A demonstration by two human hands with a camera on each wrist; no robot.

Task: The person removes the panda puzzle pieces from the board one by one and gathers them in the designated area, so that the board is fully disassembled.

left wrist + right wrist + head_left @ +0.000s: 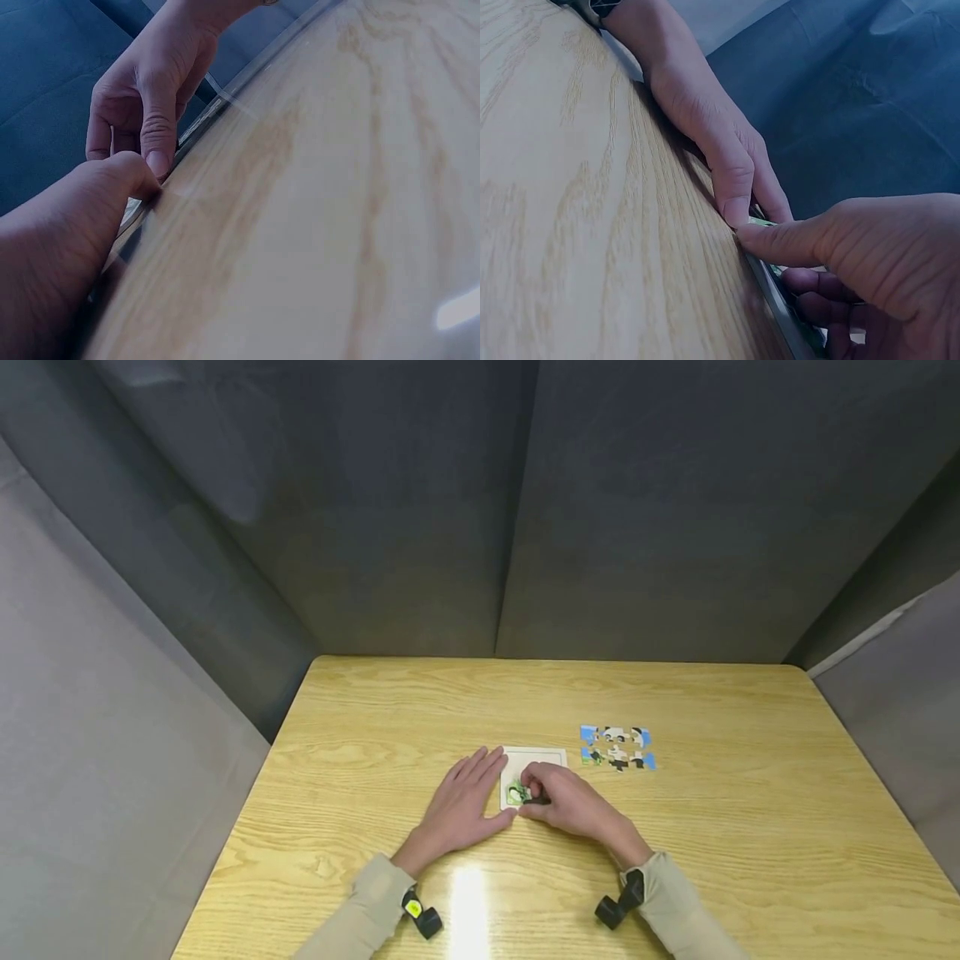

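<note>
The right hand (566,800) curls over the near left corner of a small white puzzle tray (551,753), its thumb and fingers pinching a green puzzle piece (516,792) that lies on the tray's bed. The left hand (463,802) lies flat on the wooden table (712,852) just left of the tray, fingers straight, its thumb pressed against the tray's near left edge beside the right thumb (769,241), steadying it.

The piece looks thin, flat and very light, probably stiff card: it should slide easily and could flex or crease if squeezed hard. I judge the best hold to be by its outer edges, between thumb tip and fingertip, or flat under a fingertip to push it. The tray seems just as light and likely to skate on the smooth tabletop, so bracing it makes sense.

The tray's low raised rim, seen in the right wrist view, bounds the piece on the near and left sides. To the far right, apart from the tray, sits a cluster of joined pieces (617,747) in blue, white and black. Bare wood lies all around, and the table's edges are well away from the hands.
</note>
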